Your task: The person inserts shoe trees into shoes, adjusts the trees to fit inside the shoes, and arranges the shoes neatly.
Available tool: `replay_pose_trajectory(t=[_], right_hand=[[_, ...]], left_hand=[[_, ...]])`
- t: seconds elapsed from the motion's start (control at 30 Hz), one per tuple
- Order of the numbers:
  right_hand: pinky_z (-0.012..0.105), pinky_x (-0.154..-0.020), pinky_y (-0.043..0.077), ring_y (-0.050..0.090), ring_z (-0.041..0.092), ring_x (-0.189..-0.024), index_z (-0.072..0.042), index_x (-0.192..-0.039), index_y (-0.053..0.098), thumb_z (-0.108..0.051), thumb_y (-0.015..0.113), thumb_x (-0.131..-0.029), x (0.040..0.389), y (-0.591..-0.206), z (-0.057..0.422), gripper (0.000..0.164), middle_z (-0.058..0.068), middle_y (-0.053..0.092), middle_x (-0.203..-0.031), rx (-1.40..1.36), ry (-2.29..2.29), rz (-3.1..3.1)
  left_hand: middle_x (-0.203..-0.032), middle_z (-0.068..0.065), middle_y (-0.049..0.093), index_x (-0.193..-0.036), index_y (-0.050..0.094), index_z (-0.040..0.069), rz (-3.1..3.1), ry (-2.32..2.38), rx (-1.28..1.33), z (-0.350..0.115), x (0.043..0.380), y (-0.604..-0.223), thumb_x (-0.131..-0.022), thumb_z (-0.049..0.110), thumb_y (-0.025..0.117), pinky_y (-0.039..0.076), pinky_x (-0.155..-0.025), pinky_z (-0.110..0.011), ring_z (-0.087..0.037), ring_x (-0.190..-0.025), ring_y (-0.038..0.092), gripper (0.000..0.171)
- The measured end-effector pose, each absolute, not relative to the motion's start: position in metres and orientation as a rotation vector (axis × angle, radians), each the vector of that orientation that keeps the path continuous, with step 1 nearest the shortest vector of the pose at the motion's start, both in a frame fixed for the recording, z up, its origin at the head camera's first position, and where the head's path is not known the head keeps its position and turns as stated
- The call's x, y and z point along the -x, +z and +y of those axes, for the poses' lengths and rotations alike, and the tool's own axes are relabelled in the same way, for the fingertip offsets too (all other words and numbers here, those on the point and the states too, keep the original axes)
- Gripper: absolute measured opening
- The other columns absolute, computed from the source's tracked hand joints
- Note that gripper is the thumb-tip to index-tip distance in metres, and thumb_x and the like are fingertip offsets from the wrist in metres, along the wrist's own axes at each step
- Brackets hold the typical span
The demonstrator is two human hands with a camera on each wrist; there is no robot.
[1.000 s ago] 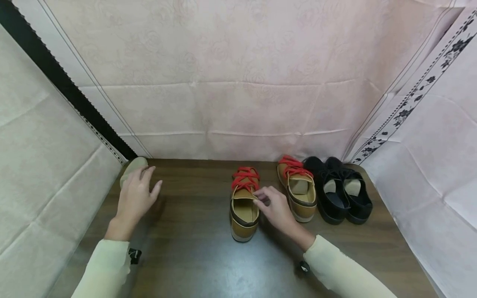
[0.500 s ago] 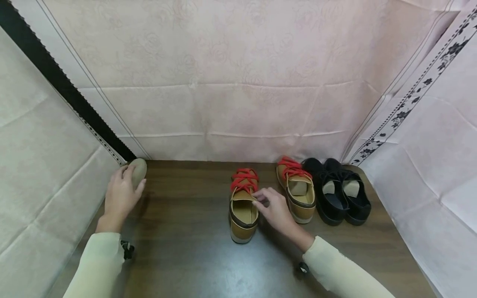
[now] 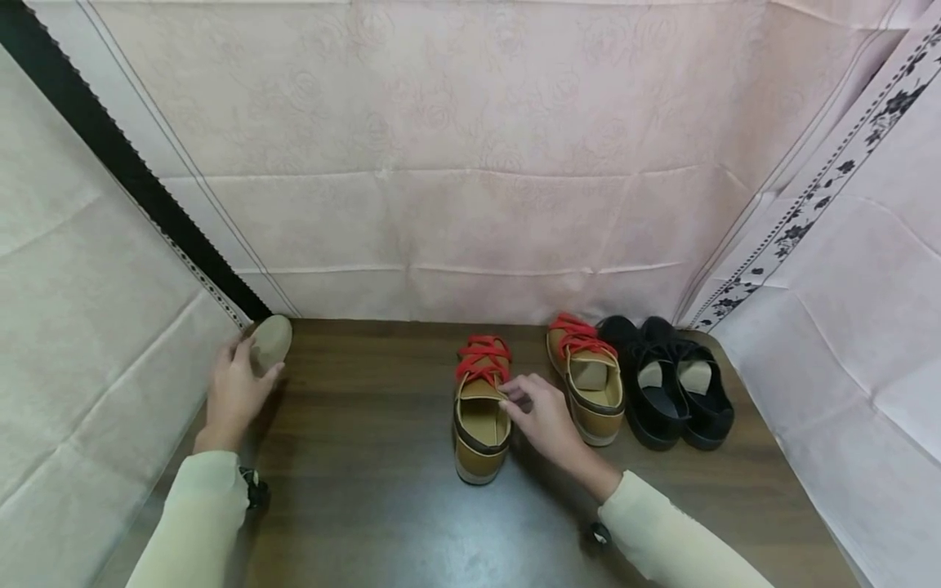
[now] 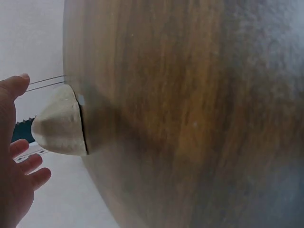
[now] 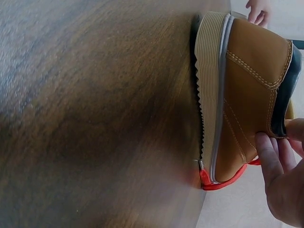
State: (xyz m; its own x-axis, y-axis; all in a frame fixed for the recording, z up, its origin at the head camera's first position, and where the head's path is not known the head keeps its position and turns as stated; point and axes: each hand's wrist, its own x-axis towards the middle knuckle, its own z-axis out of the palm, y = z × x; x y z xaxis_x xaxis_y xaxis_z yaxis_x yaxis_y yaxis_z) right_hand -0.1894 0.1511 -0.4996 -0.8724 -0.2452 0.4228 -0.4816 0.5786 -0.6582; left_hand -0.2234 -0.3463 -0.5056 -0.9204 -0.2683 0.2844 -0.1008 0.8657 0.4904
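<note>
In the head view my right hand [image 3: 540,412] pinches the inner edge of the opening of a tan shoe with red laces [image 3: 478,445]. The right wrist view shows my thumb and fingers on either side of the collar of that tan shoe [image 5: 247,90], its ribbed sole facing the wooden surface. Far left, my left hand [image 3: 231,396] reaches to a beige rounded dome-shaped piece [image 3: 272,339] at the back corner. Seen from the left wrist, its fingers [image 4: 31,164] spread loosely apart around the beige piece [image 4: 61,123], without closing on it.
Right of the held shoe stands its red-laced mate [image 3: 595,400], a pale insert inside. Beside it are two black shoes [image 3: 654,408], also with pale inserts. Wallpapered panels [image 3: 470,229] enclose the wooden surface [image 3: 367,392] at the back and both sides.
My left hand has moved left and slightly down from over the beige piece, leaving more of it showing. The right hand stays on the tan shoe.
</note>
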Motion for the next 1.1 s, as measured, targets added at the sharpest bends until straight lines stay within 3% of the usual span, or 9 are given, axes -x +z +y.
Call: replay_pose_trajectory(t=[0.57, 1.1], right_hand=[[0.026, -0.073, 0.06, 0.069, 0.011, -0.083, -0.015, -0.102, 0.076, -0.007, 0.084, -0.086, 0.19, -0.501, 0.152, 0.019, -0.001, 0.066, -0.091, -0.587, 1.189, -2.539], [0.025, -0.075, 0.06, 0.068, 0.01, -0.084, -0.017, -0.103, 0.075, -0.009, 0.081, -0.089, 0.19, -0.502, 0.152, 0.017, -0.002, 0.066, -0.092, -0.574, 1.177, -2.575]], left_hand=[[-0.142, -0.043, 0.038, -0.146, 0.044, -0.011, -2.664, -0.855, -0.361, -0.355, 0.233, -0.52, -0.097, 0.013, 0.069, 0.035, -0.108, -0.069, -0.059, -0.131, 0.039, 0.059], [-0.147, -0.042, 0.031, -0.149, 0.041, -0.003, -2.698, -0.968, -0.507, -0.361, 0.239, -0.521, -0.102, 0.014, 0.06, 0.035, -0.108, -0.069, -0.058, -0.136, 0.033, 0.053]])
